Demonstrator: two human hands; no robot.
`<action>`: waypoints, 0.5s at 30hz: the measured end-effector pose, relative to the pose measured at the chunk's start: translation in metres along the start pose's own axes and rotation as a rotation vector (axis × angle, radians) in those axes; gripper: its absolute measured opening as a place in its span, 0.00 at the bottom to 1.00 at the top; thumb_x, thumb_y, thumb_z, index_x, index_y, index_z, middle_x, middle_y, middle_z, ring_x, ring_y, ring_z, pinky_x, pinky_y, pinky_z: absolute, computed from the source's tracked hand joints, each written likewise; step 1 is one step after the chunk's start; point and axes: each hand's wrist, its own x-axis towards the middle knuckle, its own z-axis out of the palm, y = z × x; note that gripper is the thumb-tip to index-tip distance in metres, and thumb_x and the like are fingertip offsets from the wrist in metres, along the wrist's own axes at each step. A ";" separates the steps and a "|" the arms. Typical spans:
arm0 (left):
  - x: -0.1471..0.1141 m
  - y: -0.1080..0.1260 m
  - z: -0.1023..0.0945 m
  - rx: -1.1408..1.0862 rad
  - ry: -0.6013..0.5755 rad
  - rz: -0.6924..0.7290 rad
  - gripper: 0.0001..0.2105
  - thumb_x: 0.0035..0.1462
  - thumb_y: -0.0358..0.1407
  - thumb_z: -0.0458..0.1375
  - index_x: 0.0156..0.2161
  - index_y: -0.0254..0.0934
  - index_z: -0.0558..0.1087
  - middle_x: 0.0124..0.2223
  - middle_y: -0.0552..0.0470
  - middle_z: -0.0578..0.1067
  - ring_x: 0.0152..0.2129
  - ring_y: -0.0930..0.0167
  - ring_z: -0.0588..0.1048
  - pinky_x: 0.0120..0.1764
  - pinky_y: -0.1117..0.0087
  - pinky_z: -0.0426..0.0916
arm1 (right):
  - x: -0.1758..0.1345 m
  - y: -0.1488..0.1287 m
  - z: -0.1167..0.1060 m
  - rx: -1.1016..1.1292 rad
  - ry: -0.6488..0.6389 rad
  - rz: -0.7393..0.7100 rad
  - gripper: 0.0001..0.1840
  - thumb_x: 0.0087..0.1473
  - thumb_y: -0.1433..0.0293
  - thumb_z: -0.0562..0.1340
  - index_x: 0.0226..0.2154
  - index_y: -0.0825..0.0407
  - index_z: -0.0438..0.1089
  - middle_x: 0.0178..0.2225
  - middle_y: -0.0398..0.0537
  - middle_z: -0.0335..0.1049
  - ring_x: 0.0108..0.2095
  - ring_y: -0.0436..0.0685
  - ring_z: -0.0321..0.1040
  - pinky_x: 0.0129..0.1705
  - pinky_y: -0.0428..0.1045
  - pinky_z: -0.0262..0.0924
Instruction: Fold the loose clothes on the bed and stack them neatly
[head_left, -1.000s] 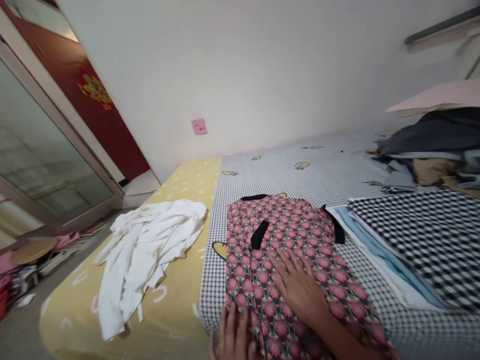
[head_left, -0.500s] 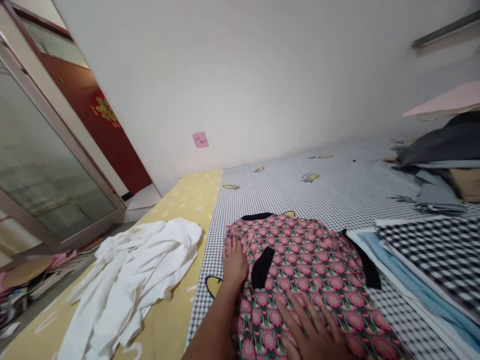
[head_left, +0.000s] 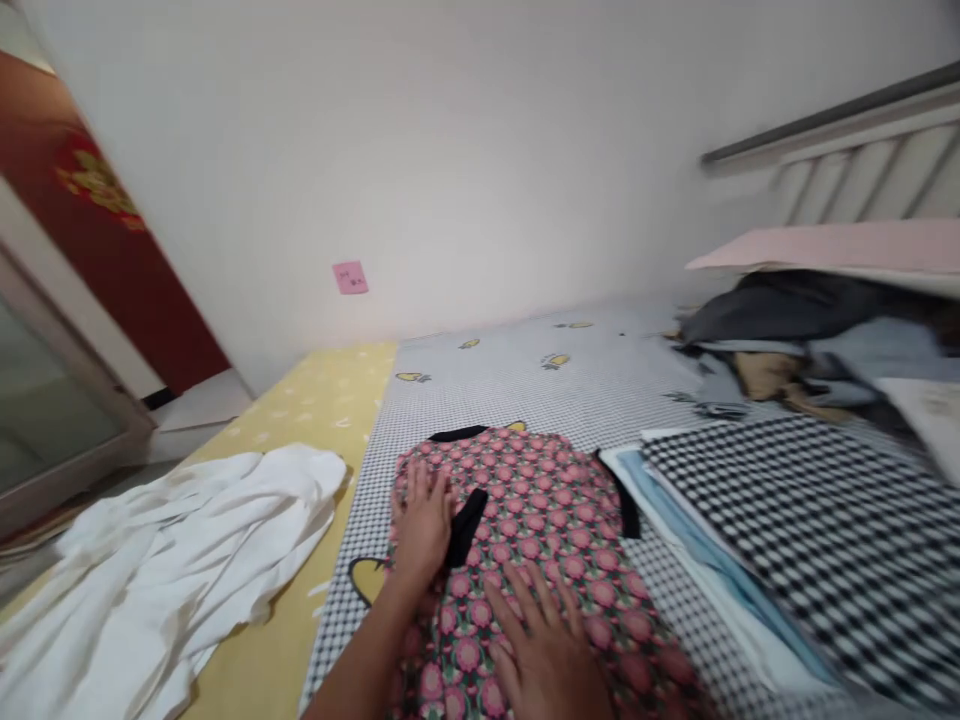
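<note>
Garment, floral (head_left: 525, 480), lies on the checked sheet (head_left: 487, 385), directly under both palms. Left hand (head_left: 422, 520) sits flat beside a black cuff (head_left: 466, 525); right hand (head_left: 551, 645) rests flat lower down the cloth. Neither looks to be gripping. Reads as smoothing: I'd press lightly, sweep outward, watch that cuff doesn't bunch. Pink note (head_left: 350, 278) on wall (head_left: 480, 150) beyond the hands: writing, too small to read. No brand labels visible.
</note>
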 end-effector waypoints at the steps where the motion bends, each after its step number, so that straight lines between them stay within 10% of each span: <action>1: -0.005 0.007 -0.004 -0.005 0.046 0.027 0.24 0.71 0.38 0.38 0.66 0.42 0.64 0.73 0.42 0.51 0.71 0.57 0.48 0.67 0.41 0.46 | 0.000 -0.005 -0.006 0.033 -0.027 0.018 0.34 0.62 0.58 0.58 0.68 0.28 0.50 0.71 0.37 0.46 0.70 0.71 0.47 0.67 0.73 0.42; 6: -0.033 0.029 0.006 -0.056 -0.204 0.193 0.25 0.71 0.40 0.38 0.70 0.47 0.52 0.74 0.52 0.49 0.71 0.63 0.49 0.67 0.45 0.49 | 0.004 -0.015 -0.023 0.278 -0.055 0.074 0.32 0.59 0.61 0.62 0.65 0.30 0.59 0.72 0.38 0.46 0.72 0.69 0.40 0.71 0.72 0.29; 9: -0.041 0.030 0.023 0.031 -0.272 0.206 0.26 0.70 0.43 0.41 0.70 0.49 0.50 0.74 0.54 0.47 0.70 0.63 0.49 0.68 0.45 0.47 | 0.012 0.001 -0.036 0.613 0.046 0.175 0.22 0.56 0.59 0.63 0.54 0.36 0.73 0.65 0.42 0.64 0.67 0.68 0.56 0.68 0.69 0.45; 12: -0.041 0.030 0.030 0.068 -0.243 0.169 0.26 0.70 0.45 0.40 0.70 0.50 0.49 0.74 0.55 0.46 0.70 0.62 0.50 0.68 0.45 0.48 | 0.018 0.038 -0.062 1.093 0.312 0.566 0.22 0.54 0.56 0.62 0.50 0.45 0.73 0.52 0.51 0.75 0.44 0.63 0.76 0.40 0.58 0.74; 15: -0.043 0.034 0.032 0.091 -0.181 0.164 0.25 0.70 0.44 0.41 0.70 0.50 0.52 0.73 0.55 0.49 0.70 0.60 0.51 0.67 0.45 0.49 | 0.016 0.077 -0.087 1.439 0.554 0.938 0.27 0.49 0.61 0.65 0.53 0.46 0.65 0.38 0.46 0.75 0.28 0.55 0.75 0.22 0.48 0.67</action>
